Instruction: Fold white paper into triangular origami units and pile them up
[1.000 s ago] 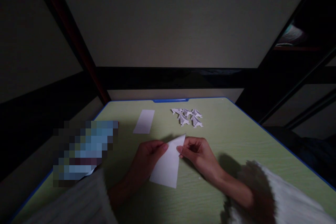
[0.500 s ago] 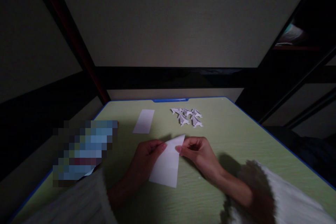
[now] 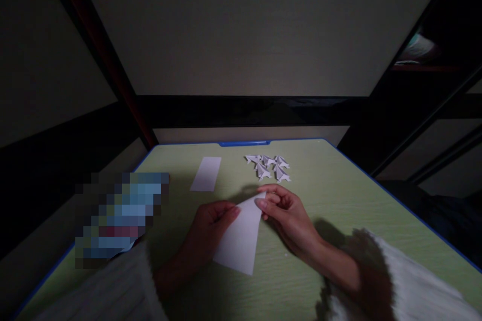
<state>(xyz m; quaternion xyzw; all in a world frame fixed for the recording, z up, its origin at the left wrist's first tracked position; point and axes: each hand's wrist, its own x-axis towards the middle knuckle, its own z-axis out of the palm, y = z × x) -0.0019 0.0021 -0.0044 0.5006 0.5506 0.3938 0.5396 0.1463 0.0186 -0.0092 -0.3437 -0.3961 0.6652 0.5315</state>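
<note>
Pinching a white paper [image 3: 241,235] in the fingers of the left hand [image 3: 211,221], near its top left, and in the fingers of the right hand [image 3: 285,214], at its top right corner. Holding it over the bench [image 3: 335,190], on the near side of five little folded papers [image 3: 262,171]. Lying left of the folded papers: a flat sheet [image 3: 206,174] and, farther off, a blurry blue thing [image 3: 128,215].

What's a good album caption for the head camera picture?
Left hand and right hand pinch a white sheet, five folded paper figures beyond.
</note>
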